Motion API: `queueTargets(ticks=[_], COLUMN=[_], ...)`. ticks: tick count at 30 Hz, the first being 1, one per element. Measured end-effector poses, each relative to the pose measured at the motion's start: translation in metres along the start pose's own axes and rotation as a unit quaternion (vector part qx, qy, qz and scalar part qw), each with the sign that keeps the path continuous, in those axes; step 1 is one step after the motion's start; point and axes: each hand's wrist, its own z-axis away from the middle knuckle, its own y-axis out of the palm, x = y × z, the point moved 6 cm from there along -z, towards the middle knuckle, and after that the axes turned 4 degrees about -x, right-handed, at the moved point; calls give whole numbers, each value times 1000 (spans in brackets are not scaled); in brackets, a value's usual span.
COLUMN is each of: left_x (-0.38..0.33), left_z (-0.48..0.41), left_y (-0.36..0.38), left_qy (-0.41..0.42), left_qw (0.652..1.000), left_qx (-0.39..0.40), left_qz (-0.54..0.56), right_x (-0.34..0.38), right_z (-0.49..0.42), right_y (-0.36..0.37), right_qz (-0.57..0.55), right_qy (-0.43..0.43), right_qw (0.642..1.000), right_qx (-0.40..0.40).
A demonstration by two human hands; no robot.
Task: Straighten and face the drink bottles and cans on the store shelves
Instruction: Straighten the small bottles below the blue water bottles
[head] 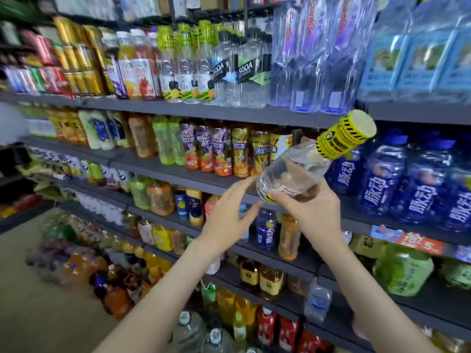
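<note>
A clear bottle (300,169) with a yellow-and-black cap wrap is held in the air in front of the shelves, tilted with its cap up and to the right. My right hand (308,215) grips its lower body from below. My left hand (229,212) is beside the bottle's base with relaxed fingers, its fingertips close to or just touching the base. Matching yellow-capped bottles (188,62) stand in a row on the top shelf.
Dark shelves (178,110) run left to right, packed with drinks: gold cans (76,57), soda bottles (242,70), large water bottles (318,54), blue bottles (418,179), iced-tea bottles (229,151). Bare floor (33,301) lies at lower left.
</note>
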Motion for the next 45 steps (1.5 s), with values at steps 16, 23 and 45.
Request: queueTargets(ticks=[16,23,45], left_x=[105,144,313], left_z=[-126,-169,-304], left_y=[-109,-155,-244], left_qy=[99,75,-80], left_qw=[985,985,994], left_qx=[-142,-156,-77], left_qz=[-17,3,-14], right_x=[34,47,38], right_z=[-128,-166,-232], right_y=[164,244,396], right_qz=[-11,21,313], right_qy=[-125,-143,-143], right_qw=[990,983,937], right_qx=[60,114,-54])
